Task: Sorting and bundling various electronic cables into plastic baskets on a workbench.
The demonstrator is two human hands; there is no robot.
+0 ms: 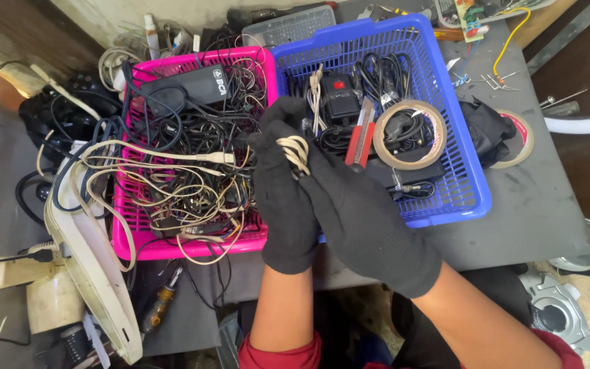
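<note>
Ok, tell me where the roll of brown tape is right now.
The roll of brown tape lies in the blue basket, right of centre in the head view, on black cables beside a red-handled tool.

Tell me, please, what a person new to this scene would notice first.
First come the two black-gloved hands at the centre, the left hand and the right hand, holding between them a small coil of beige cable. Behind them two baskets stand side by side on the grey table: a pink basket on the left, full of tangled cables, and a blue basket on the right, holding black adapters and a roll of tape.
</note>
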